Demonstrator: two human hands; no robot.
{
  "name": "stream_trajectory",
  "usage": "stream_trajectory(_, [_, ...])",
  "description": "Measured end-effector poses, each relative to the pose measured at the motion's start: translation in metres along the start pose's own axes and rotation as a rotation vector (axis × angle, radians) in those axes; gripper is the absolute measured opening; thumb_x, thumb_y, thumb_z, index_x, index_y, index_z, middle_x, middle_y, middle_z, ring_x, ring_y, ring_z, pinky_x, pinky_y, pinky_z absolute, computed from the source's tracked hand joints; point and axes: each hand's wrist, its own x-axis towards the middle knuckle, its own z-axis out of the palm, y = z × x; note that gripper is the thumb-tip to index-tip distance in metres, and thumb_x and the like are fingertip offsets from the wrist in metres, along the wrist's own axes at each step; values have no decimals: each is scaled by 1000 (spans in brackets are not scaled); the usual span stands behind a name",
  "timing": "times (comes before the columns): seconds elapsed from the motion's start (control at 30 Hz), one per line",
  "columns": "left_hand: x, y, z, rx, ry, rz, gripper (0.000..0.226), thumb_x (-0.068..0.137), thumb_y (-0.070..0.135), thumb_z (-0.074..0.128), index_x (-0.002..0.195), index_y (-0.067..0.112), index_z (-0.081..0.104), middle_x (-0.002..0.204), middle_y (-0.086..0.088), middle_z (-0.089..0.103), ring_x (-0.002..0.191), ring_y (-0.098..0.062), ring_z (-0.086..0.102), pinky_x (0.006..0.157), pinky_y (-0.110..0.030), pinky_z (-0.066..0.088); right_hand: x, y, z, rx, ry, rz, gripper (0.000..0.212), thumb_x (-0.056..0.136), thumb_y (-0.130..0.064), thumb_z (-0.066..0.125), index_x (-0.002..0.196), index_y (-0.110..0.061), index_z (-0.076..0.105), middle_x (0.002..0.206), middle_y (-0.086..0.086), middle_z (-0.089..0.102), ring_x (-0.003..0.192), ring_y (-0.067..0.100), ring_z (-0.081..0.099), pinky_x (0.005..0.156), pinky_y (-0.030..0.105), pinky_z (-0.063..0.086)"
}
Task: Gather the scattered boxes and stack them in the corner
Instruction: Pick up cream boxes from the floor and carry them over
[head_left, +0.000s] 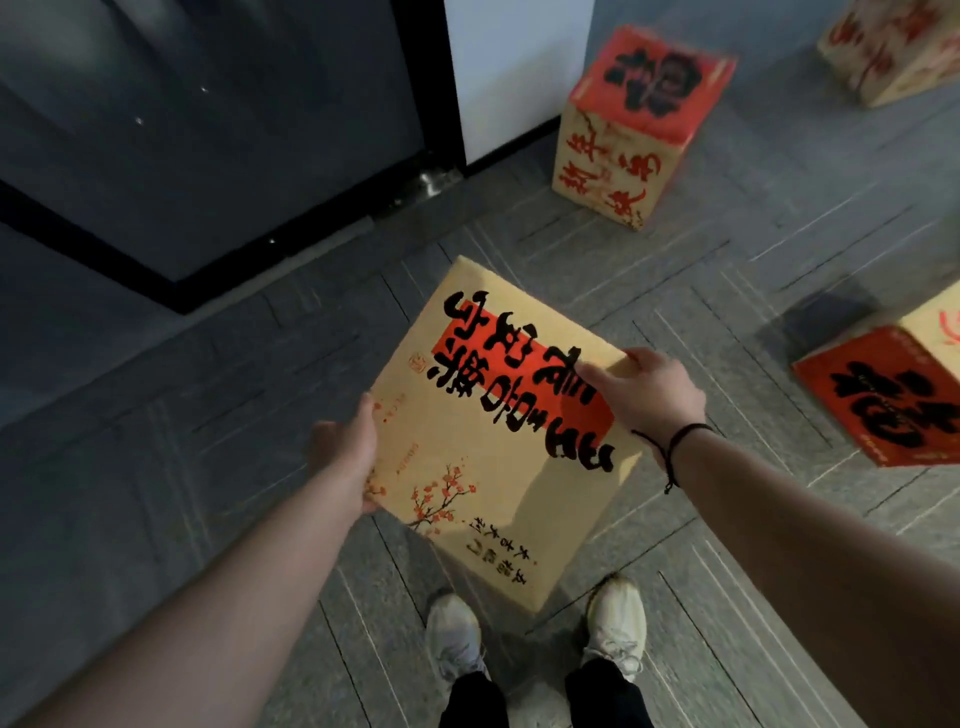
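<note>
Held box: a flat tan box (498, 431) with black brush lettering over a red band and a plum-blossom sprig near its lower edge, held off the floor at the middle of the view, turned so one corner points to 12 o'clock and another to 6 o'clock.
Left hand: the left hand (345, 452) grips the box's edge at 9 o'clock — thumb lying along the top face, the other fingers curled under and hidden.
Right hand: the right hand (644, 395) holds the corner at 3 o'clock, fingers bent over the top face and the edge; a dark cord bracelet (675, 447) circles the wrist.
Upright box: a tall box (631, 130) with a red top and tan sides stands on the floor at 1 o'clock, near the white wall panel (514, 67), well apart from the held box.
Far box: another tan box (898, 47) at 2 o'clock, cut by the frame edge and blurred.
Side box: a box with a red face (893, 395) at 3 o'clock on the floor, tilted in the view — partly out of frame.
Floor: grey carpet tiles (260, 374) with thin line pattern.
Door: dark glass door (208, 130) in a black frame at 10 to 11 o'clock.
Feet: two pale sneakers (452, 634) at 6 o'clock, just under the held box's lowest corner.
</note>
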Motion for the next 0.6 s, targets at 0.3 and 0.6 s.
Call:
stream_trajectory(0.3, [-142, 45, -139, -255, -149, 46, 73, 95, 81, 34, 130, 21, 54, 113, -19, 66, 101, -41, 66, 84, -60, 60, -116, -208, -105, -180, 130, -363, 70, 78, -75, 66, 133, -30, 63, 144, 17, 42, 133, 40, 37, 114, 46, 34])
stream_trajectory(0.6, [-251, 25, -298, -664, 84, 82, 83, 89, 85, 37, 136, 18, 47, 116, -18, 60, 101, -40, 62, 84, -61, 58, -255, -340, -125, -67, 39, -724, 76, 72, -77, 71, 134, -35, 61, 139, 7, 54, 116, 16, 48, 86, 29, 43])
